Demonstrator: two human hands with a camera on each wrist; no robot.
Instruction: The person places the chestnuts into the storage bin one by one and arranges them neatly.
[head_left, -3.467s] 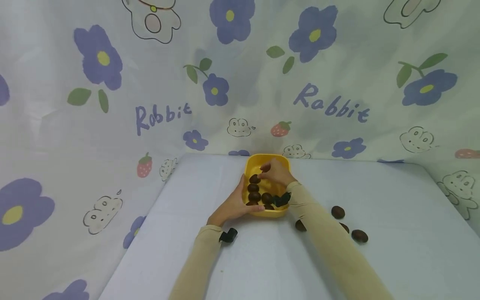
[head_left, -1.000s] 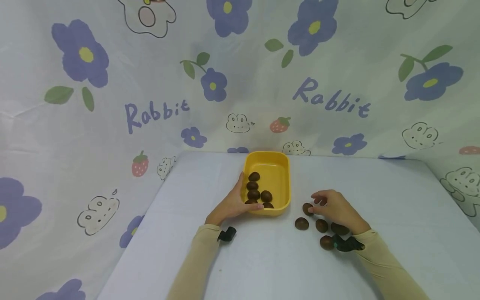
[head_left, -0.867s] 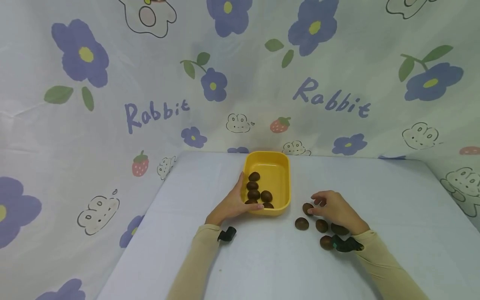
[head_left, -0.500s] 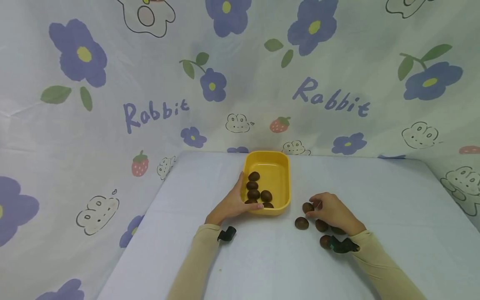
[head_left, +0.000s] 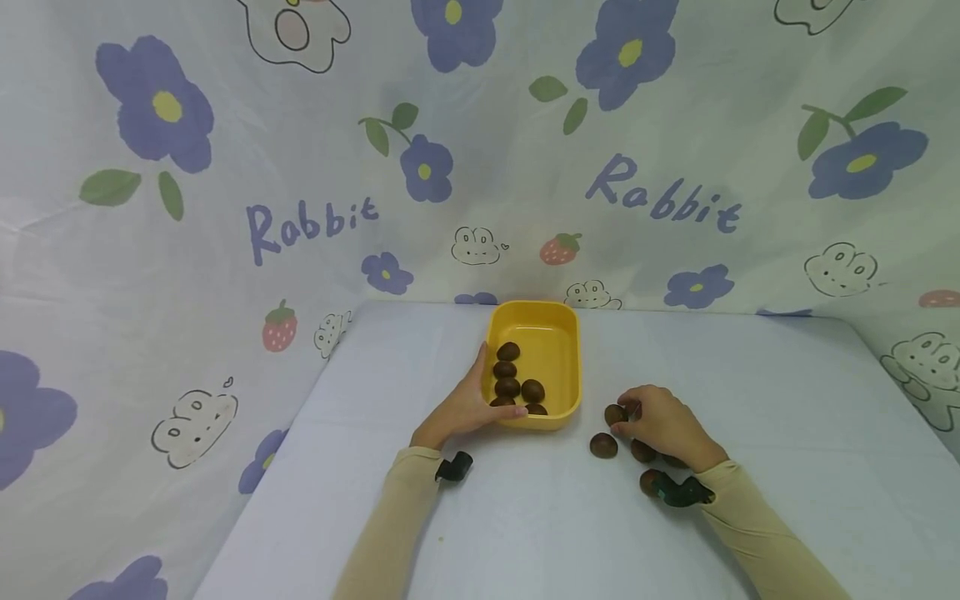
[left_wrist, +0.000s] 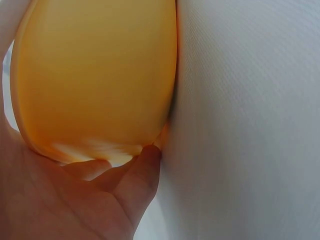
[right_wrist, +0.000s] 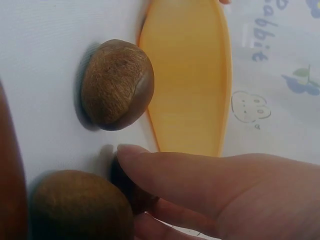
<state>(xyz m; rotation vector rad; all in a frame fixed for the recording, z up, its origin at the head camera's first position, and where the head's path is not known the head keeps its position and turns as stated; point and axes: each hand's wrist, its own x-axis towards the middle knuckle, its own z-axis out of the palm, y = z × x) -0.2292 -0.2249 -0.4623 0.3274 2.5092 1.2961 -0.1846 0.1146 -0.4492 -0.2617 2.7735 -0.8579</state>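
Left hand (head_left: 468, 408) gripping box (head_left: 553, 358), right hand (head_left: 663, 423) pinching a nut (head_left: 616, 415)

Left: thumb over near rim, fingers along the left wall; left wrist view has fingertips curled in at the box's lower edge. Box sits toward the back of the worktop (head_left: 540, 517).
Right: thumb and fingers closed on one nut, just right of the box's near-right corner. Can't tell if it's off the surface.

In box: six nuts (head_left: 507, 387) visible, four in a column along the left, two beside it. Nearest two part-hidden at the near end.
Outside: four loose nuts (head_left: 603, 446). One in full view, two part-covered by the right hand, one by the black band (head_left: 682, 492) on that wrist.

Right wrist view: pinched nut mostly behind thumb and a nearer nut. Brown shape (right_wrist: 11, 200) at left edge cut off, can't ID. Left wrist view: box cut off at top.
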